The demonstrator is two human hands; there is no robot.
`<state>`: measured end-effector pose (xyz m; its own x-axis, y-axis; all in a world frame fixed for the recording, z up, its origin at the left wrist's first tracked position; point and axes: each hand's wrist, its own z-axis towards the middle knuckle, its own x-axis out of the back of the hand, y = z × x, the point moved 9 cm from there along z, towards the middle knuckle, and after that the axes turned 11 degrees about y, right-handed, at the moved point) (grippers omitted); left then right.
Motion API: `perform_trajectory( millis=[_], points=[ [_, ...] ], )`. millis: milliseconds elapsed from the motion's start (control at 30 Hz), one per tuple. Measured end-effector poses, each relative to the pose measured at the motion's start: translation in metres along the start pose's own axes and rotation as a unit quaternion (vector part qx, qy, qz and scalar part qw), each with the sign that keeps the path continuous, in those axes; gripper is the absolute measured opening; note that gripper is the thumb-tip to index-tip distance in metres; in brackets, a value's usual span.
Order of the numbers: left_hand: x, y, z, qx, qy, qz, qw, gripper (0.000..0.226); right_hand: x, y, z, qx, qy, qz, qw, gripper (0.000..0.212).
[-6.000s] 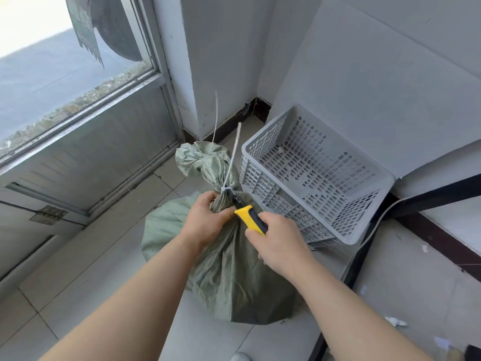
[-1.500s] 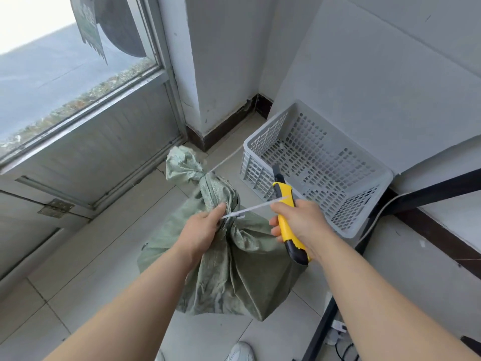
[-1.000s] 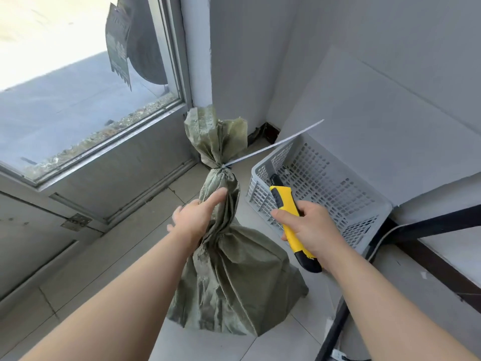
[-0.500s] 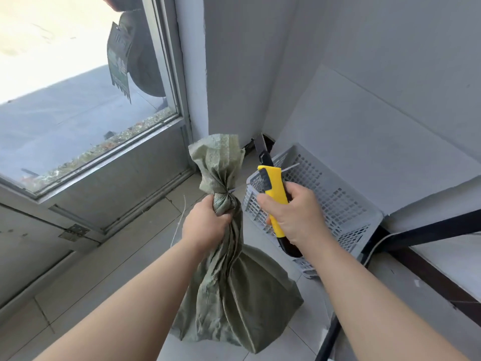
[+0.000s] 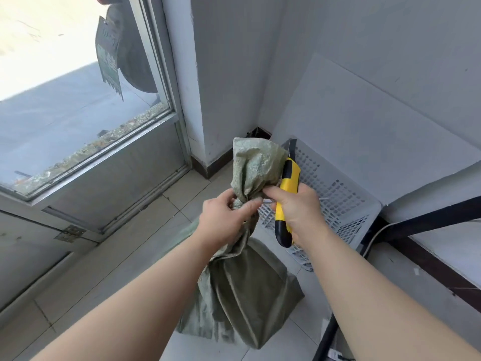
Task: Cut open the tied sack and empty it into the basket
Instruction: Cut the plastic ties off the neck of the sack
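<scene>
Pale tiled floor (image 5: 109,277) here, a bit dusty, with a dark skirting strip along the bottom of the white wall (image 5: 234,74). On the left there's a metal-framed window (image 5: 65,100) low to the ground, and a small hinge (image 5: 70,233) on the panel under it.

The green woven sack (image 5: 242,287) stands in the corner with its bottom seemingly on the tiles, just beside the grey plastic basket (image 5: 346,204), which sits on the floor against the right-hand wall. The left hand (image 5: 221,220) has its fingers curled tight round the sack's neck, right under the bunched-up top. The right hand (image 5: 299,207) is wrapped round a yellow knife (image 5: 291,178), blade end pointing up next to the sack's top, and its thumb and first finger also pinch at the neck. Can't tell from where I'm standing whether the tie is on or off.

Over to the right, a black metal frame (image 5: 429,217) runs past the basket with a white cable (image 5: 374,235) looping by it.
</scene>
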<state>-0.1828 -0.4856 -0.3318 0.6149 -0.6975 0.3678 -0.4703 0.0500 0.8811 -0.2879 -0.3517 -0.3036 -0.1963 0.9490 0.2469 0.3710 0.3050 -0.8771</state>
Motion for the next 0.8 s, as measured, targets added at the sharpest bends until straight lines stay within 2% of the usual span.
perform_trajectory(
  millis=[67,200,300,433,500,600,733,800],
  points=[
    [0.004,0.012,0.006,0.013,0.001,-0.059,0.998,0.029,0.001,-0.005,-0.001,0.005,-0.014,-0.025,1.000,0.023],
    [0.007,0.006,0.013,0.131,-0.013,-0.199,0.971,0.028,0.011,-0.014,0.000,-0.004,-0.007,-0.033,0.999,0.024],
    [0.014,-0.008,0.016,0.184,0.018,-0.200,0.962,0.042,0.008,-0.017,-0.003,0.005,-0.024,-0.061,0.998,0.023],
    [0.007,-0.004,0.014,0.163,-0.033,-0.249,0.954,0.067,-0.007,-0.010,-0.013,0.002,-0.074,-0.092,0.993,0.027],
    [0.011,-0.011,0.017,0.167,-0.011,-0.232,0.958,0.071,-0.011,-0.005,-0.016,-0.009,-0.094,-0.115,0.989,0.026],
    [0.015,-0.023,0.016,0.209,0.013,-0.176,0.962,0.056,-0.006,-0.004,-0.011,-0.009,-0.088,-0.143,0.986,0.028],
    [0.006,0.000,0.010,0.110,-0.068,-0.153,0.980,0.016,-0.004,-0.018,-0.003,0.032,-0.064,-0.090,0.993,0.028],
    [0.001,0.005,0.002,0.093,-0.104,-0.149,0.979,0.013,-0.011,-0.022,-0.006,0.035,-0.070,-0.045,0.996,0.028]
  ],
)
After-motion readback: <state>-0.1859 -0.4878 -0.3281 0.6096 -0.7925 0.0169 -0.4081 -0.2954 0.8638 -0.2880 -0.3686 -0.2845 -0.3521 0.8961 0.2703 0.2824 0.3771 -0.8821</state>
